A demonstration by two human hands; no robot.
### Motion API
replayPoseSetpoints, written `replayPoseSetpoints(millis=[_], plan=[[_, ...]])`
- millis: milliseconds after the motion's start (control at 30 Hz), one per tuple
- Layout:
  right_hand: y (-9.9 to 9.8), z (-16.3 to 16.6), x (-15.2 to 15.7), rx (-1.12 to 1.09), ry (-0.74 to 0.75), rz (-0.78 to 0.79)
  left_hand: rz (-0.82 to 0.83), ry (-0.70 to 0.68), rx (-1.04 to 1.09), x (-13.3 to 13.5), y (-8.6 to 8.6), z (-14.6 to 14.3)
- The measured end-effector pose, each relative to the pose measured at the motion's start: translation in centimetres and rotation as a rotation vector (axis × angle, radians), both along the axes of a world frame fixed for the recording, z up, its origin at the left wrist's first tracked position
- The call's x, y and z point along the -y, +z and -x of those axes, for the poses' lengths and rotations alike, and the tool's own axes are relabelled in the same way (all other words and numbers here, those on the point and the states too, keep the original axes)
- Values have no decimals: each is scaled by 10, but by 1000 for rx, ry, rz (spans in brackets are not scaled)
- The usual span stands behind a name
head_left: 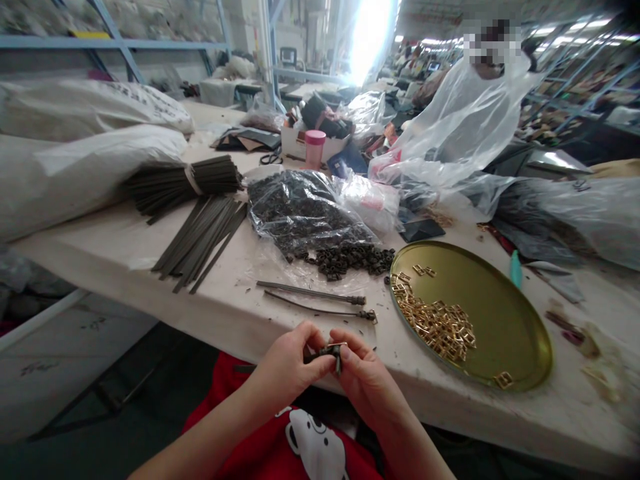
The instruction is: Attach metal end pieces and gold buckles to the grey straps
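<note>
Both hands are held close together at the near edge of the table (225, 313), over the person's lap. The left hand (287, 363) and right hand (367, 380) are pinched from either side on one dark strip (320, 355). Its long axis runs left to right, roughly along the table edge, and a tail shows past the left hand. A small metal fitting (338, 352) sits at the end of the strip, against the right fingertips. Its exact shape is too small to tell.

Just beyond the hands, two similar strips (310, 292) lie side by side on the table, each capped with a fitting at its right end. To the right, nearer the right hand, is a round brass-coloured tray (500, 313), shallow and smooth. It holds a heap of shiny gold buckles (443, 328). Behind the strips, small dark loops (350, 259) spill from a crinkled clear bag (305, 210). Far left lie flat dark strips (200, 240), matte and straight, with a banded bundle (185, 183) behind them.
</note>
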State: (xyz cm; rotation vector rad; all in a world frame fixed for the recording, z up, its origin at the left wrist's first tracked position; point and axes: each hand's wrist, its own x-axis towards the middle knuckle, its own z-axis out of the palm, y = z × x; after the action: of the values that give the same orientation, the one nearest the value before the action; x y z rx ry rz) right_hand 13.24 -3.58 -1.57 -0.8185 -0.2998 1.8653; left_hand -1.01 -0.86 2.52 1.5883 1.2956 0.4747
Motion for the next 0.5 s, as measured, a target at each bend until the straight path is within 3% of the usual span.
replayPoseSetpoints(millis=[300, 500], plan=[[2, -3, -6, 112, -135, 70, 38, -70, 56, 2, 2, 5], [-4, 0, 1, 574, -158, -154, 7, -91, -14, 1, -7, 0]])
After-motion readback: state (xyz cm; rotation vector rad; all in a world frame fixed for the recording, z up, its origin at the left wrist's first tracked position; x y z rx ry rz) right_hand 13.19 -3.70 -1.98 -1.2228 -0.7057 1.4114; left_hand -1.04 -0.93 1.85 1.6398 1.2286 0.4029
